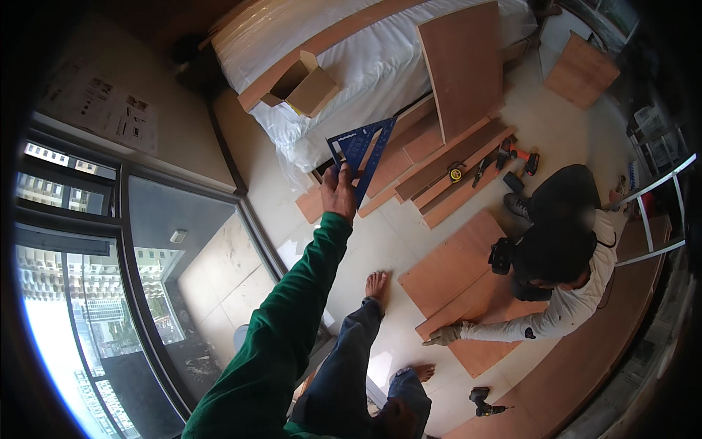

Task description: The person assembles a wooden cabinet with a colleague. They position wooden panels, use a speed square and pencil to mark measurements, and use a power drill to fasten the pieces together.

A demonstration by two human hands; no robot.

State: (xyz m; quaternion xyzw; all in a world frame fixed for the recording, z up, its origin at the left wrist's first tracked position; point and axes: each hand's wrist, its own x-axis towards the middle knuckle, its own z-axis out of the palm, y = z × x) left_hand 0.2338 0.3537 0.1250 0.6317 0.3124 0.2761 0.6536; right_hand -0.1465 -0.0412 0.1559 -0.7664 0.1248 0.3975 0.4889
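I have the left hand [339,194] stretched out, its fingers gripping a blue triangular square [355,155], which shows against the reddish-brown boards [425,144]. The right hand [397,420] is dim at my lower edge; I can't tell its fingers' state.

I see a blue triangle ruler [354,151] with cut-out slots and pale markings, held by one edge in my left hand [339,194], a sharp corner pointing up-right.
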